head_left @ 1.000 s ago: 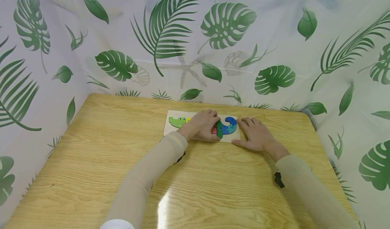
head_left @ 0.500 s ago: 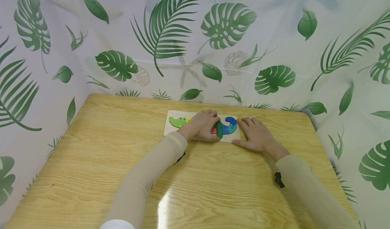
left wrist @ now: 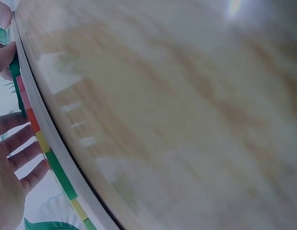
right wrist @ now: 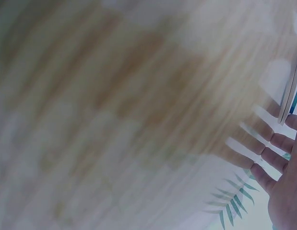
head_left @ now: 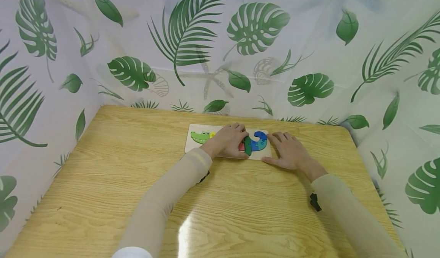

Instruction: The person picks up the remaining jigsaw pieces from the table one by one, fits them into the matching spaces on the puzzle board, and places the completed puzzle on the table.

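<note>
A pale wooden puzzle board (head_left: 189,145) lies on the table near its back edge. On it, a crocodile is made up of coloured pieces, with a light green head (head_left: 200,137) at the left and a blue tail (head_left: 261,139) curling at the right. My left hand (head_left: 228,140) reaches over the middle, hiding several pieces. Its thumb and index finger pinch a dark green puzzle piece (head_left: 248,145), which stands proud of its neighbours in the left wrist view. Against the board's right end rests my right hand (head_left: 288,151), fingers straight and spread, thumb at the near corner.
The wood-grain table (head_left: 240,208) extends in front of the board and to both sides. Close behind it hangs a white cloth (head_left: 206,29) printed with green leaves, which also lines both sides.
</note>
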Demonstrator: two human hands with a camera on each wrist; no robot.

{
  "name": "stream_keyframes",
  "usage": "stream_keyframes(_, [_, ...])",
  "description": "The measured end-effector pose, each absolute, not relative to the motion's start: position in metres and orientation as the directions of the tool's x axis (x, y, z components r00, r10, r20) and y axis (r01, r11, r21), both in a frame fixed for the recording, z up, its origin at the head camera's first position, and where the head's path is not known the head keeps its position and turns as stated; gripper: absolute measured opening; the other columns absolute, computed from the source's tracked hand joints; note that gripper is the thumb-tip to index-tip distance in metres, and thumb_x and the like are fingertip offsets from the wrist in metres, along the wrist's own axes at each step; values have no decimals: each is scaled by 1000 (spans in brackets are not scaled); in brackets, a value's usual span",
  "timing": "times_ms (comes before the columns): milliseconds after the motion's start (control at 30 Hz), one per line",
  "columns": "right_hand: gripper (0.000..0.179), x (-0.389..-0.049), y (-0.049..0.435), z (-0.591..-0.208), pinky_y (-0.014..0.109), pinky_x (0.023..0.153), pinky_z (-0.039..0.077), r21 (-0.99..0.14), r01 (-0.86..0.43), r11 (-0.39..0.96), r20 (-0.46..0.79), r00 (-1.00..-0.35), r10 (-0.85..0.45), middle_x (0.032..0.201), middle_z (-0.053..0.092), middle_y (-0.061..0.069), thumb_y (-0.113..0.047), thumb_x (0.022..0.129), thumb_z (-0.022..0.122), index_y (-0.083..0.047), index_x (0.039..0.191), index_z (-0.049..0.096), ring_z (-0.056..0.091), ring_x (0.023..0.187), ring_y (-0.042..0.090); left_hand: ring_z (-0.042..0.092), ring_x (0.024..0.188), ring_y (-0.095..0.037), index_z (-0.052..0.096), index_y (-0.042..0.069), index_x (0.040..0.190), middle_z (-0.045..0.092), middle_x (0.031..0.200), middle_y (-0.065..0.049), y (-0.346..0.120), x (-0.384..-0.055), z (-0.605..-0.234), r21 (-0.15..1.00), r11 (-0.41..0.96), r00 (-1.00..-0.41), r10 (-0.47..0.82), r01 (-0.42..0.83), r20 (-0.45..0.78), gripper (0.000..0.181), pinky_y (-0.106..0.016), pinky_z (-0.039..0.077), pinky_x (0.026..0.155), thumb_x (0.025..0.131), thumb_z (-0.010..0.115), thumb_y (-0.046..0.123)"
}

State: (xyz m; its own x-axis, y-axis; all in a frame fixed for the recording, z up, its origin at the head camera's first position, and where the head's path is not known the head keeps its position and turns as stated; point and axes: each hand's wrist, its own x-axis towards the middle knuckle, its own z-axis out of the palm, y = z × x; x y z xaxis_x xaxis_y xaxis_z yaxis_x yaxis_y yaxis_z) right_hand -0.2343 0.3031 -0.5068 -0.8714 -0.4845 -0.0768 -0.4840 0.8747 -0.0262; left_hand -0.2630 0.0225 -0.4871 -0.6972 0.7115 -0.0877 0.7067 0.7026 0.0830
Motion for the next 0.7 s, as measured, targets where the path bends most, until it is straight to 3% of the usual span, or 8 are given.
stream_keyframes(700, [105,-234,303,-508,68,115,41,-31,-476,879,-76,-875,-477,159,45,17,-84,90,52,-14,165,35,45,144,43,49,136,-24,52,17,153,52,149,-6,22,-262,-487,88,701,-695,713,707,-93,84,-43,45,114,92,58,74])
